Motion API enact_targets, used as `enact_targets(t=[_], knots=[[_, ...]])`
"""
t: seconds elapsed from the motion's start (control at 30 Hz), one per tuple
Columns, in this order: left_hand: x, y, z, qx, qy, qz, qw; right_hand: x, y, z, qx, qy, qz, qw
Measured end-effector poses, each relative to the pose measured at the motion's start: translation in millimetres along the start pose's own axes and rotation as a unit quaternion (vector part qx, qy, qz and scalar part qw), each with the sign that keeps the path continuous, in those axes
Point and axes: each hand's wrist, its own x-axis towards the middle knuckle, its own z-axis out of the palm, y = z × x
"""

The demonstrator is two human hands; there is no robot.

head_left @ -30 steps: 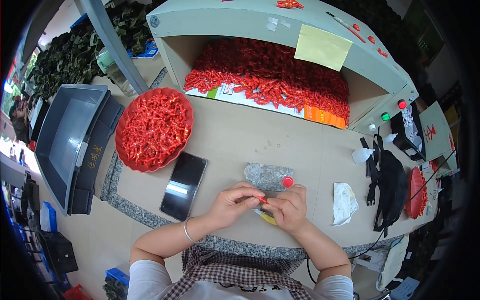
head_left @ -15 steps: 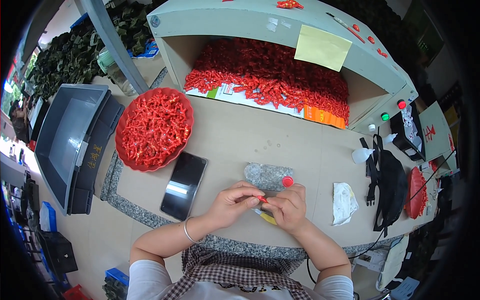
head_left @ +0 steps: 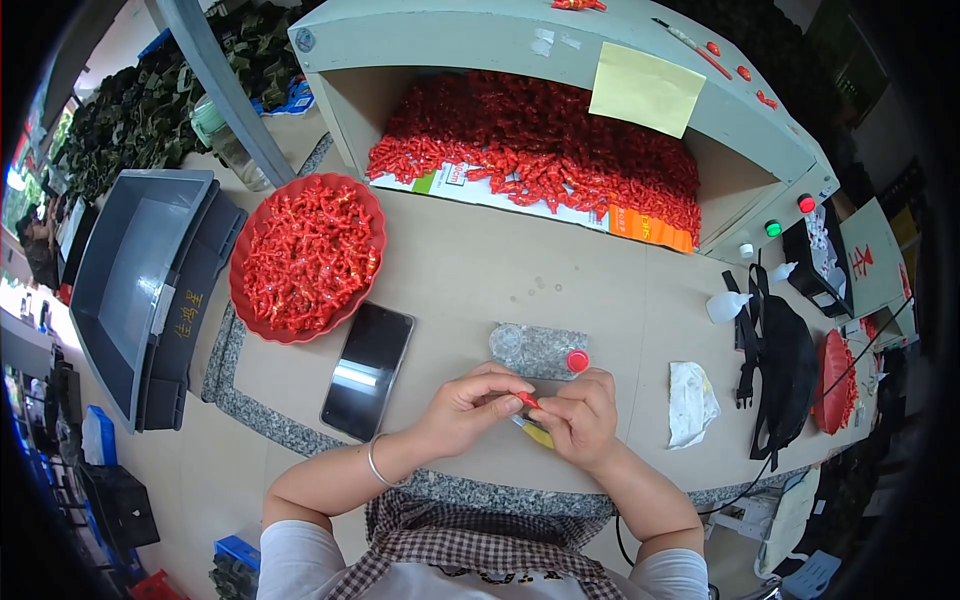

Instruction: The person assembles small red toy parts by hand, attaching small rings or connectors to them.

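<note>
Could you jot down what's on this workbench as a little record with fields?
left hand: pinching a small red part
right hand: pinching the same part, over a yellow piece
just beyond hands: clear plastic bag, red cap
left of hands: black phone
far left: red bowl of red parts
behind: open box heaped with red parts

One head-worn fisheye view looks steeply down from above the counter [head_left: 480,270], close over the hands [head_left: 520,415], edges bending toward its rim.
</note>
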Motion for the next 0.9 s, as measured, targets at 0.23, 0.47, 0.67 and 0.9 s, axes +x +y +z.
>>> enact_targets(t=[0.23, 0.47, 0.67, 0.9], knots=[[2, 6, 0, -0.294, -0.088, -0.134, 0.942, 1, 3, -11, 0.282, -0.037, 0.216, 0.934], [5, 5, -3, -0.353, -0.124, -0.215, 0.902, 1, 7, -12, 0.353, -0.169, 0.252, 0.885], [5, 7, -2, -0.244, -0.085, -0.230, 0.938, 4, 4, -17, 0.274, -0.147, 0.238, 0.920], [1, 3, 6, -0.097, -0.047, -0.107, 0.988, 7, -5, -15, 0.157, -0.085, 0.269, 0.946]])
